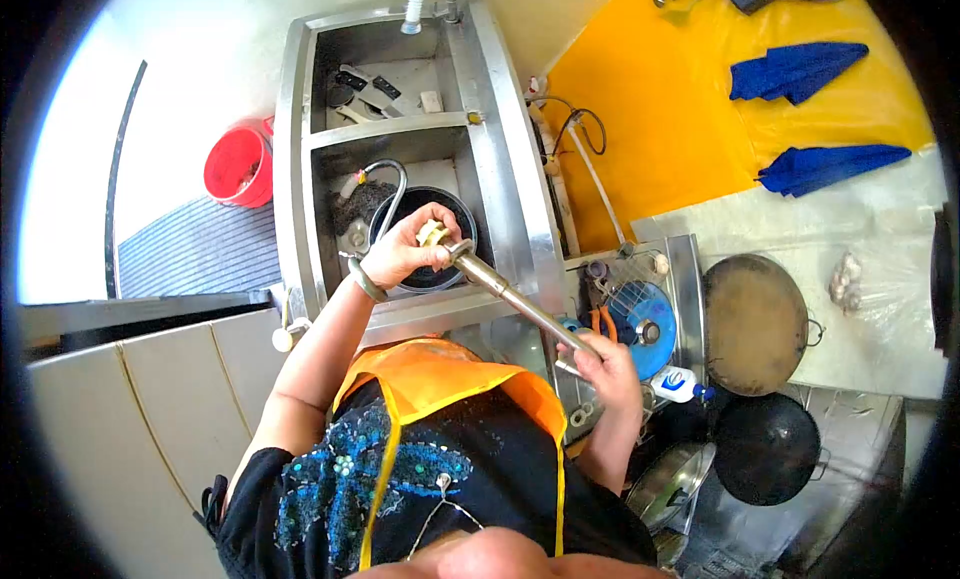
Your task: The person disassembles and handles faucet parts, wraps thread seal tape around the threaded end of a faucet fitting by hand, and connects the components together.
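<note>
**Long metal tube held slantwise in two hands by a steel sink**

The long, silvery-brown metal tube point(515, 297) runs between the hands, from the near side of the sink down toward the right. The grip of the left hand point(408, 247), with a greenish bangle on its wrist, is closed around the pale yellow fitting point(433, 233) at the upper end. The right hand point(605, 371) has its fingers curled around the lower end.

Behind the left hand, the round black tub point(462, 215) sits in the nearer basin of the two-basin stainless-steel sink point(515, 194), beside the curved metal hose point(402, 187) and a dark, tangled mass point(362, 204). In the farther basin lie black-handled knives point(372, 87).

Near the right hand are orange-handled pliers point(604, 322), a blue round dish point(655, 357) and a white plastic bottle with a blue cap point(676, 384). Farther right, a round brown pan point(755, 324) rests by the pale counter point(870, 354), near a black wok point(767, 449). Two dark blue cloths point(795, 71) lie on the yellow sheet point(640, 109).
</note>
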Available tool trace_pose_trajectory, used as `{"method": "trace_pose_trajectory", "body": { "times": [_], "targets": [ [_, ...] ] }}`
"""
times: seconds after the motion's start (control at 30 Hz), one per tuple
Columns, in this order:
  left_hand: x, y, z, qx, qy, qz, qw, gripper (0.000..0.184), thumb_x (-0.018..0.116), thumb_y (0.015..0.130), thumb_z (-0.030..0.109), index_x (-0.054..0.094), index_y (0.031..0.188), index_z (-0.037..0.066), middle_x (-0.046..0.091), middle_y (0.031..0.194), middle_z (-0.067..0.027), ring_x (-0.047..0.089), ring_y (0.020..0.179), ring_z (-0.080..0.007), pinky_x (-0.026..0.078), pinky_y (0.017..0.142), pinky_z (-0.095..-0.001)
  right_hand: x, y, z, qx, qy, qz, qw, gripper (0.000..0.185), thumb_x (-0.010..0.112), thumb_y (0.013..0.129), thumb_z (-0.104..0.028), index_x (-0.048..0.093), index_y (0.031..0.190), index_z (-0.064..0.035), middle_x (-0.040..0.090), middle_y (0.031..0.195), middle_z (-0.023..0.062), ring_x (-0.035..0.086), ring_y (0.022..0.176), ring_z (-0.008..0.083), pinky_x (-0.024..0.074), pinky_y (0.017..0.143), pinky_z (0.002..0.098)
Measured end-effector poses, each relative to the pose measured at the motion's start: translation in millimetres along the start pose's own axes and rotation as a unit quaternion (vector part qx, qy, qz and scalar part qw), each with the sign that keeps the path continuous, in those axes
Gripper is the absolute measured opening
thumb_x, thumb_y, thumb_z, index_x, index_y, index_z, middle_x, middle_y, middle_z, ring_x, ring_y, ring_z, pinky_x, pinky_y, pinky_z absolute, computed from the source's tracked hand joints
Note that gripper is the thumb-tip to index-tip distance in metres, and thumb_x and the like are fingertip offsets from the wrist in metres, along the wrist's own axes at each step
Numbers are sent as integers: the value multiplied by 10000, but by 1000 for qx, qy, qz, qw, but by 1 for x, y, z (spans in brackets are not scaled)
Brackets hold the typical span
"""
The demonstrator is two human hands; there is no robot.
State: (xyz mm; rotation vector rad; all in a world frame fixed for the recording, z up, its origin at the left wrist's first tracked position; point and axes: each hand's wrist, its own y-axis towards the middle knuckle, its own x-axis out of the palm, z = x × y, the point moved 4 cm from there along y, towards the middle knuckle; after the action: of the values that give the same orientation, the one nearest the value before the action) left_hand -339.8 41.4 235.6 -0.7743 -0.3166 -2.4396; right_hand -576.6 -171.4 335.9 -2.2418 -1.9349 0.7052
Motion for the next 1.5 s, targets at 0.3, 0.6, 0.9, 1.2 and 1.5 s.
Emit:
{"method": "trace_pose_trajectory", "body": {
  "times": [0.3,0.6,0.9,1.2,1.5],
  "targets": [
    [3,-15,-35,6,-389,183,903,163,640,888,214,575,971,90,621,924,-49,603,867,-168,481,833,-325,28,37,-207,-415,-514,245,710,155,721,775,-122,671,910,-67,641,753,57,612,659,196,486,598,328],
    [28,-6,-29,-11,-518,214,828,195,573,931,275,581,947,81,628,943,-62,606,915,-206,533,834,-384,95,82,-87,-312,-170,165,920,362,754,765,-179,538,1020,-40,588,978,84,577,851,216,458,791,340],
    [50,-1,-27,-72,-463,234,852,207,589,925,273,575,932,66,615,917,-63,600,862,-188,534,818,-351,70,125,-76,-267,56,148,951,497,765,776,-131,459,1160,-56,522,1134,62,513,978,140,413,889,292],
    [63,-10,-21,-111,-421,150,888,219,540,934,288,581,948,73,619,947,-62,586,895,-191,490,848,-367,44,121,-89,-99,10,-132,986,444,752,765,-87,619,1188,-60,662,910,21,601,775,85,488,687,227],
    [54,-17,-2,-29,-224,78,971,377,533,905,196,477,1248,48,580,1113,-70,538,1033,-177,411,923,-340,54,121,-48,-101,147,-114,977,496,697,796,-308,607,1157,20,671,913,119,653,763,189,514,633,264]
  ]
}}
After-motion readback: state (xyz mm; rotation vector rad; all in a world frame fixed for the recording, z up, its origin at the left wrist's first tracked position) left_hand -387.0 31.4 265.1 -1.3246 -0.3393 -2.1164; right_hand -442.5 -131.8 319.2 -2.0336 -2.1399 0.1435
